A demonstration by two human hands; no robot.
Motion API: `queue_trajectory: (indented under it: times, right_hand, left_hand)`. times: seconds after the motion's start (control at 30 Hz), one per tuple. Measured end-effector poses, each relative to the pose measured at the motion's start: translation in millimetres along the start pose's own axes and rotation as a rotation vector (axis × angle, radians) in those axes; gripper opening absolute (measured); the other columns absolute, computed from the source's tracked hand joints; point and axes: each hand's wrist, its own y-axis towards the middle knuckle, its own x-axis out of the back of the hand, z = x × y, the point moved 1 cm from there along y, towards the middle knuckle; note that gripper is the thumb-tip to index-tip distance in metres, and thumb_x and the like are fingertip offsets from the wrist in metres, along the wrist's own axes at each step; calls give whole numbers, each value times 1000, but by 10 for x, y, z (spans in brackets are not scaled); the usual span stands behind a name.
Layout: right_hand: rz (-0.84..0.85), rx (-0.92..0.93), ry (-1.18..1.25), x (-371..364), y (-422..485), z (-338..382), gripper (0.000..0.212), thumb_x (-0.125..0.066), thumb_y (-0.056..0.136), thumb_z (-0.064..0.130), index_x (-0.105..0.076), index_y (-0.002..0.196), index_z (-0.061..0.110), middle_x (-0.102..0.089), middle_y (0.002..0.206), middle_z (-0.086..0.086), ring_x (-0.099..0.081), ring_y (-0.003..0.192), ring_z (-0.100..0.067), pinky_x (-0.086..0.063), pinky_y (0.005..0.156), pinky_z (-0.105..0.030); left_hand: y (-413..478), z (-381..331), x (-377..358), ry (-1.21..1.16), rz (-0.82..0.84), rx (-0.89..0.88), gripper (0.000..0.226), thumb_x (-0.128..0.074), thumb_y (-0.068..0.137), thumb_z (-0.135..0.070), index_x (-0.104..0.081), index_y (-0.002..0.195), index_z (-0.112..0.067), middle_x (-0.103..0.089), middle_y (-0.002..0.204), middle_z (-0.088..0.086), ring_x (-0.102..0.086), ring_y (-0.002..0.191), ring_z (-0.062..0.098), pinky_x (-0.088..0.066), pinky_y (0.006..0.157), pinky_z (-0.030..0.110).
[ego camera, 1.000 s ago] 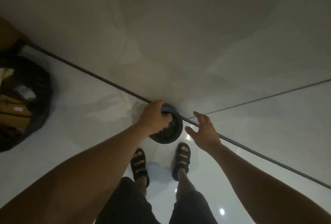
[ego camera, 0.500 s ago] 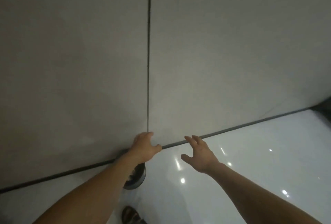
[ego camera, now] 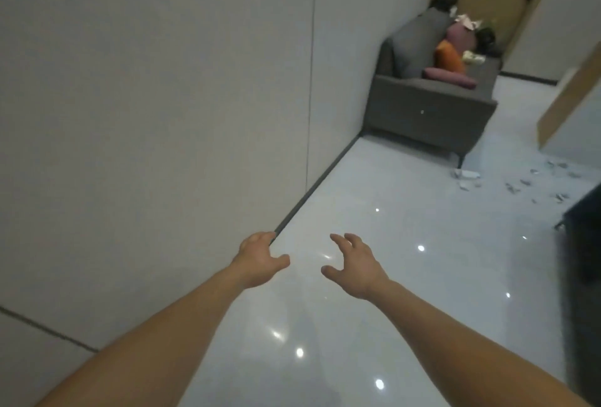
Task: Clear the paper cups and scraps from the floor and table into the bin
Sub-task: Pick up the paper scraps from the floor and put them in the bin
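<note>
Both bare forearms reach out low over the floor [ego camera: 390,211]. The left hand [ego camera: 261,262] is seen from the back with its fingers loosely bent under and the thumb sticking out sideways, and nothing shows in it. The right hand [ego camera: 356,268] is empty too, fingers spread and softly curved like a claw. The two are close but not touching.

The floor is super glossy white tile, dotted with little round light reflections. On the left there's a matte grey wall [ego camera: 162,114], flat panels with thin seams and a dark skirting [ego camera: 318,183] along the bottom.

Further out on the right, a dark boxy block [ego camera: 585,237] pokes in from the edge, can't tell what it is. The scraps [ego camera: 520,183] are scattered on the tile past it, small pale ragged bits. A bigger white piece [ego camera: 465,175] lies right by the sofa leg, too blurry to say if it's a cup.

Then there's the sofa [ego camera: 432,114], boxy grey fabric against the wall. It has an orange cushion [ego camera: 448,57] and a flat plum cushion [ego camera: 450,77] among a heap of soft stuff. A tan wood panel [ego camera: 572,94] leans in on the far right.
</note>
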Motion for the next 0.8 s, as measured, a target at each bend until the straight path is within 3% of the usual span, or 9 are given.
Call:
queue_trajectory:
  times: [0.3,0.8]
  right_hand:
    - [-196,-303,121,904,113,-1398,79,-59,89,50,-18,153,31,-8,160,-1,-14,145,-25,-33,109,-39]
    - [-321,-602,34,2426,1439,-2847,80,-60,88,50,-19,153,29,-12,160,-3,-14,146,-24,-30,113,-40]
  left_hand:
    - [1076,-1553,-585,141,185,-236,72,-55,89,-46,-24,149,-22,-15,158,2,-12,145,21,-20,116,39]
    - [3413,-3876,-1142,66,364,-544,74,-58,84,-46,-27,148,-22,-24,154,0,-22,142,20,-26,114,36]
